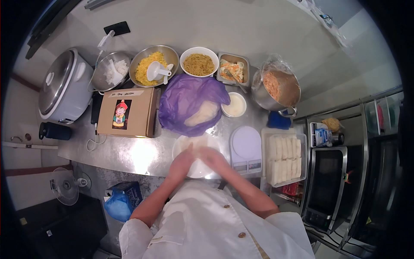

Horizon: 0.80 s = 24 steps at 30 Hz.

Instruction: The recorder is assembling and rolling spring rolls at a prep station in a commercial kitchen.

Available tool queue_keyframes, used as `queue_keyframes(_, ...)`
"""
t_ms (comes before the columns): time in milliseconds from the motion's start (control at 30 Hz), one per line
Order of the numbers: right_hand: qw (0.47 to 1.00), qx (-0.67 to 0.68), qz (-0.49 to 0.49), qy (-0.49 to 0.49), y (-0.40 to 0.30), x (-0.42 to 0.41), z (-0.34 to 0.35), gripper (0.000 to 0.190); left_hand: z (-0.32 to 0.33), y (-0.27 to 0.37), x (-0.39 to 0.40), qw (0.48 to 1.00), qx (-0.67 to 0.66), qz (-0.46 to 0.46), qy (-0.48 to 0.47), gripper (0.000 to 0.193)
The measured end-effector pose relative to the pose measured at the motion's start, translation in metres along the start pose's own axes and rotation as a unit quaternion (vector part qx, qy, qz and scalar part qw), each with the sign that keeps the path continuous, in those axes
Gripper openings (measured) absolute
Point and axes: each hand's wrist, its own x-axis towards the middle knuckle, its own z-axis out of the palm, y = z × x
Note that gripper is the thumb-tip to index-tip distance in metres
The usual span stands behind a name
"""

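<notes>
My left hand [183,159] and my right hand [212,158] come together over a round white plate [200,170] at the front of the steel table. Their fingers are at something pale and thin, perhaps a wrapper, on its far half; blur hides the grip. Just beyond lies a purple plastic bag [184,92] with a stack of pale, thin sheets [203,113] showing in its opening. To the right of the plate is a white kitchen scale [246,144]. A white tub [233,104] of creamy liquid stands behind the scale.
Further right, a plastic container [302,162] holds rows of pale rolls [284,158]. Along the wall stand a rice cooker [64,87], bowls of rice [121,66], yellow food [145,69] and noodles [199,64], a steel pan [247,63] and a pot [288,84]. A cardboard box [139,113] sits left.
</notes>
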Motion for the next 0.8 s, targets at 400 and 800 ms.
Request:
queue_keyframes(400,0.996,0.012,0.045,-0.070,-0.003,-0.008,0.009,0.048,0.018,-0.025,-0.012,0.986,-0.139,-0.088,-0.002,0.031)
queue_keyframes(800,0.994,0.049,0.042,-0.087,-0.003,-0.004,-0.005,0.034,-0.002,-0.032,-0.006,0.990,-0.070,-0.016,-0.117,0.040)
